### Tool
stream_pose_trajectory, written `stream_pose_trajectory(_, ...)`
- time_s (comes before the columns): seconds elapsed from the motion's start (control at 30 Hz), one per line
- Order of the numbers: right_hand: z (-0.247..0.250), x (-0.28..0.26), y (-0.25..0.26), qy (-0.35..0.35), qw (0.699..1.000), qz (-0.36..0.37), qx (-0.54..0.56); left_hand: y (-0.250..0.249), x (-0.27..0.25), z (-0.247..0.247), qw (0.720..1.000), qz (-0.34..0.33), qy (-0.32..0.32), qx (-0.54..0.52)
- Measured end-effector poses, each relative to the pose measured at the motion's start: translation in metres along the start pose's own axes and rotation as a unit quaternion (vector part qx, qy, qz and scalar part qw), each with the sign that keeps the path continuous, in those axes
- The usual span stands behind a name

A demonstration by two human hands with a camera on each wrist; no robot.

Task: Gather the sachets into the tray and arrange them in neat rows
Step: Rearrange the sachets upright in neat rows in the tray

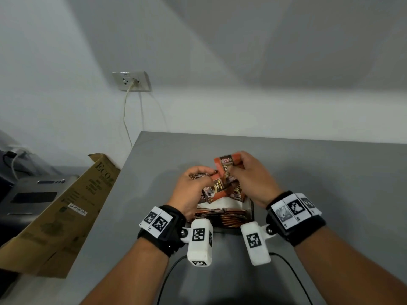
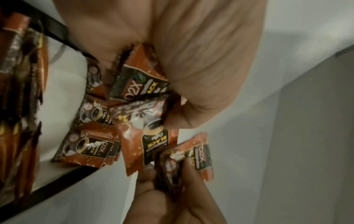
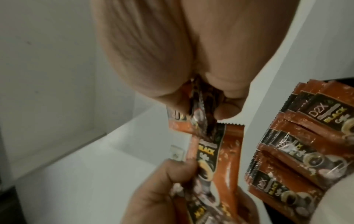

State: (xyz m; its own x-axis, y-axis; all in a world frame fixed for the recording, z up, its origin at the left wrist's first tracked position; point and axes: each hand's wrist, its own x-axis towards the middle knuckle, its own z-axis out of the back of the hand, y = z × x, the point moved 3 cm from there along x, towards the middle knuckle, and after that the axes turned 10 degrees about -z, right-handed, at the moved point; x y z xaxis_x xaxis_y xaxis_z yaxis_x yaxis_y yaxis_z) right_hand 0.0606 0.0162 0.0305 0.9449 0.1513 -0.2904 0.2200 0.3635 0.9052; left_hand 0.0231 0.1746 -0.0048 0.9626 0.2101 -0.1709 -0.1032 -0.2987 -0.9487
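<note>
Orange-and-black coffee sachets (image 1: 222, 216) stand packed in a row along the near side of a black-rimmed tray (image 1: 251, 208) with a white floor. More sachets (image 3: 306, 144) lie flat and overlapping further in. My left hand (image 1: 208, 173) pinches several sachets (image 2: 141, 84) above the tray. My right hand (image 1: 233, 166) grips a small bunch of sachets (image 1: 228, 160) just beyond it, tilted upward. Both bunches touch in the middle. In the right wrist view my right hand (image 3: 199, 106) pinches the top of a sachet (image 3: 220, 159) whose lower end my left hand (image 3: 168, 181) holds.
The grey table (image 1: 330, 172) ends at a left edge with a tilted cardboard box (image 1: 66, 205) leaning beside it. A grey appliance (image 1: 33, 194) sits further left. A wall socket (image 1: 132, 81) has a cable hanging down. A black cable (image 1: 171, 274) runs under my wrists.
</note>
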Motion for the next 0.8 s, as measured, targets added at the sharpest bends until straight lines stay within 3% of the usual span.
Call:
stream_pose_trajectory(0.1,0.004,0.002,-0.007,-0.014,0.977,-0.066,0.203,-0.001,0.0,0.002,0.998,-0.013,-0.041,-0.035)
stream_pose_trajectory(0.17,-0.003,-0.002,-0.015,0.013,0.964,-0.093,0.25,-0.001,0.001,0.004,0.996,-0.026,-0.068,-0.057)
stream_pose_trajectory(0.27,-0.021,-0.008,-0.022,0.053,0.958,-0.109,0.261,0.0,-0.001,-0.005,0.995,-0.039,-0.073,-0.06)
stream_pose_trajectory(0.47,-0.013,-0.001,-0.022,0.016,0.95,-0.13,0.284,0.002,-0.001,-0.004,0.989,0.029,-0.054,-0.134)
stream_pose_trajectory(0.7,-0.024,-0.01,-0.035,0.063,0.95,-0.135,0.273,0.0,0.004,0.002,0.991,-0.02,-0.075,-0.11)
stream_pose_trajectory(0.8,-0.028,-0.009,-0.032,0.029,0.965,-0.114,0.234,-0.001,0.004,0.004,0.995,-0.029,-0.069,-0.063)
